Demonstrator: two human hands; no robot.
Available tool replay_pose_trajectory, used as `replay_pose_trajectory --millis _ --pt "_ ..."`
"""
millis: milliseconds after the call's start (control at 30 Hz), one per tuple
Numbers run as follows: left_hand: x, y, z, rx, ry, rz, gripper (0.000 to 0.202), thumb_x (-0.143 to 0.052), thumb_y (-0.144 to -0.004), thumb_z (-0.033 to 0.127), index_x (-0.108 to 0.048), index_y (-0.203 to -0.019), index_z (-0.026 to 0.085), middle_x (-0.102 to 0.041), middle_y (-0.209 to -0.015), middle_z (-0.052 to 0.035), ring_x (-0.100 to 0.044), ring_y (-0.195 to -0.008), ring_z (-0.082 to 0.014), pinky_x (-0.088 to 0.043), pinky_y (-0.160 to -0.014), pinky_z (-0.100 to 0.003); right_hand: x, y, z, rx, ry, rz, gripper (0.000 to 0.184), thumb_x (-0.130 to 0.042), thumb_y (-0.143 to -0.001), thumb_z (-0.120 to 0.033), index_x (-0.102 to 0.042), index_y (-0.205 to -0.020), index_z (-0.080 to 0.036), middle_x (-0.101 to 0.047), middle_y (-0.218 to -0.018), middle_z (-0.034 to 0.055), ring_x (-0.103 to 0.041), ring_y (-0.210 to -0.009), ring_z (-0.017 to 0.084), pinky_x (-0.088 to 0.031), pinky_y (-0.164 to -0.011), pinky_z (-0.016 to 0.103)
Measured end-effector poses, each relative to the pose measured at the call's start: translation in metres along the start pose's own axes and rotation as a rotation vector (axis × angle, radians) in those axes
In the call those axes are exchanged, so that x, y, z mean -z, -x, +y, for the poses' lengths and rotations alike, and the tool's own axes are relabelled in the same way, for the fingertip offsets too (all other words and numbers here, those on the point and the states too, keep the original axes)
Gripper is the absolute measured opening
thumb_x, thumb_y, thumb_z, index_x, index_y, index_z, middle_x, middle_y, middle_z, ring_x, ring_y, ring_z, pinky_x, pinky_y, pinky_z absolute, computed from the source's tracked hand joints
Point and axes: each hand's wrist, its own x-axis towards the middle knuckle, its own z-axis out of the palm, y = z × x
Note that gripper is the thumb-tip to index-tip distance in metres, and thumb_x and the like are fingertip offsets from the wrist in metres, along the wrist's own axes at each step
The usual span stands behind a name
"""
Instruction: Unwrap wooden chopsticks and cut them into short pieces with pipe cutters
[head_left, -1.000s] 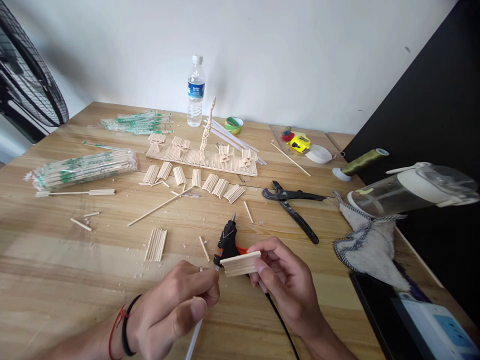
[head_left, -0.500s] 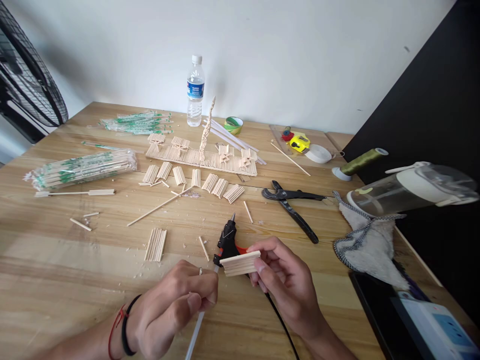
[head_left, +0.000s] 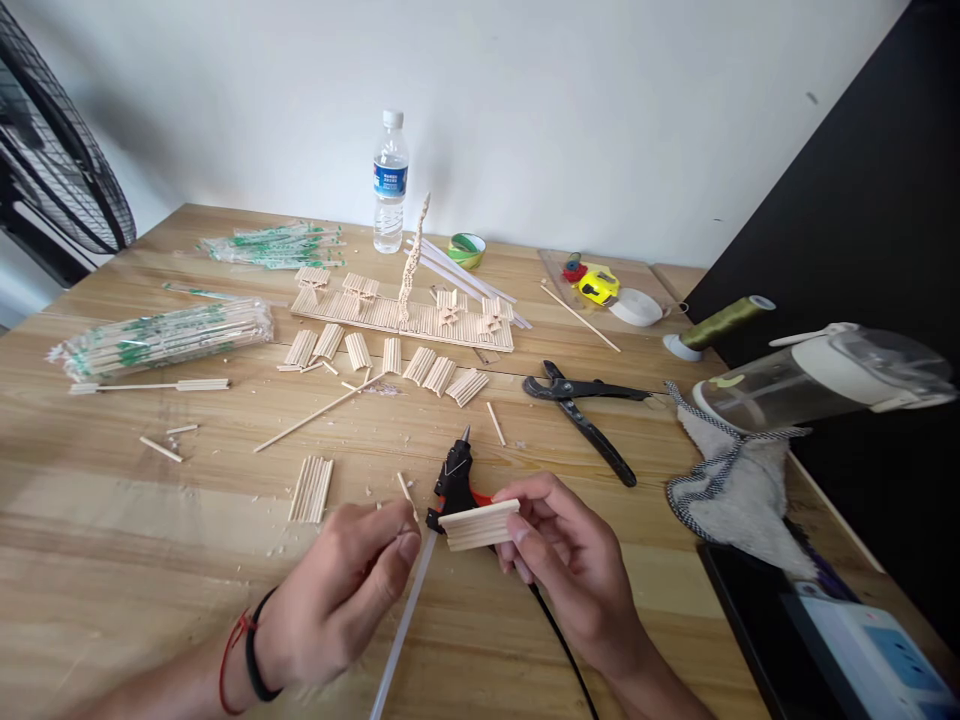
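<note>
Left hand point(head_left: 349, 590) shifting forward, baring more of a translucent white glue stick point(head_left: 405, 630)

Compared with half a second ago, the left hand is sitting slightly farther forward, while the right hand point(head_left: 577, 565) is keeping its place. The left hand is curling its fingers, thumb drawn against the forefinger; whether it is pinching anything, one cannot tell. The right hand is grasping a small, flat panel of pale wooden sticks point(head_left: 480, 525) by its right end, so the panel is hovering between the two hands. Just beyond it, a black glue gun with an orange trigger point(head_left: 454, 475) is lying on the pale wooden table point(head_left: 187, 560), the glue stick trailing back between the hands.

Well beyond the left hand, a clear, green-printed plastic packet point(head_left: 259, 318) is containing a bundle of long, pale sticks point(head_left: 165, 340). Farther beyond both hands, a clear plastic bottle with a white cap and blue label point(head_left: 390, 190) is standing upright, its fill level hard to make out. To the right of the right hand, a clear tumbler with a white lid point(head_left: 765, 385) is resting on a pale cloth with checked trim point(head_left: 742, 500); its contents are staying unclear.
</note>
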Motion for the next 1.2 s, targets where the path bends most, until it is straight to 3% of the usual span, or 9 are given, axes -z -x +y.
replay_pose_trajectory --millis 100,233,300,433,667,933,1200 --pt "-0.002 -0.002 0.0 0.102 0.032 0.04 0.027 -0.04 -0.108 0.042 -0.047 -0.091 0.022 -0.046 -0.073 0.0027 -0.04 -0.063 -0.0139 -0.033 -0.059 -0.027 -0.004 0.0 -0.006 -0.073 -0.043 -0.017 0.022 -0.061 -0.1 -0.043 -0.066 -0.101 -0.022 -0.06 -0.067 -0.0016 -0.054 -0.057 0.013 -0.042 -0.052 0.024" --pt "-0.005 -0.006 -0.001 0.129 0.023 -0.04 0.023 -0.047 -0.106 0.04 -0.053 -0.116 0.021 -0.058 -0.083 0.0003 -0.047 -0.066 -0.0136 -0.037 -0.059 -0.025 -0.008 0.001 -0.011 -0.173 -0.107 -0.061 0.027 -0.064 -0.098 -0.048 -0.065 -0.098 -0.021 -0.061 -0.069 -0.0011 -0.055 -0.058 0.013 -0.044 -0.055 0.025" --pt "-0.006 -0.007 -0.001 0.11 -0.047 -0.051 0.019 -0.045 -0.107 0.034 -0.058 -0.106 0.021 -0.06 -0.082 0.0002 -0.048 -0.066 -0.0129 -0.038 -0.061 -0.025 -0.008 0.001 -0.011 -0.201 -0.126 -0.087 0.028 -0.065 -0.097 -0.049 -0.063 -0.098 -0.021 -0.063 -0.072 -0.0002 -0.057 -0.06 0.013 -0.046 -0.056 0.025" --pt "-0.004 -0.01 0.0 0.097 -0.118 -0.058 0.03 -0.043 -0.108 0.031 -0.057 -0.084 0.019 -0.055 -0.07 0.0026 -0.044 -0.061 -0.0115 -0.035 -0.06 -0.025 -0.006 0.0 -0.007 -0.195 -0.123 -0.165 0.027 -0.063 -0.099 -0.046 -0.06 -0.1 -0.02 -0.064 -0.074 0.0017 -0.061 -0.064 0.015 -0.047 -0.057 0.026" --pt "-0.003 -0.008 0.002 0.152 -0.068 -0.065 0.034 -0.045 -0.106 0.04 -0.057 -0.084 0.019 -0.05 -0.066 0.0037 -0.042 -0.057 -0.011 -0.031 -0.053 -0.023 -0.005 -0.001 -0.006 -0.157 -0.123 -0.141 0.023 -0.062 -0.101 -0.043 -0.061 -0.099 -0.02 -0.065 -0.074 0.0016 -0.06 -0.062 0.015 -0.05 -0.057 0.026" --pt "-0.004 -0.006 0.001 0.154 -0.074 -0.099 0.033 -0.046 -0.105 0.038 -0.052 -0.079 0.019 -0.047 -0.065 0.0038 -0.041 -0.058 -0.0105 -0.03 -0.052 -0.023 -0.011 0.0 -0.014 -0.199 -0.133 -0.056 0.028 -0.067 -0.096 -0.048 -0.062 -0.096 -0.02 -0.064 -0.071 0.0009 -0.058 -0.06 0.014 -0.05 -0.058 0.028" --pt "-0.002 -0.006 0.0 0.177 -0.059 -0.114 0.039 -0.041 -0.107 0.045 -0.053 -0.081 0.018 -0.048 -0.068 0.0025 -0.041 -0.061 -0.0118 -0.03 -0.056 -0.025 -0.006 0.0 -0.007 -0.17 -0.094 -0.11 0.026 -0.064 -0.098 -0.045 -0.061 -0.097 -0.019 -0.066 -0.07 0.0026 -0.059 -0.06 0.015 -0.047 -0.055 0.026"
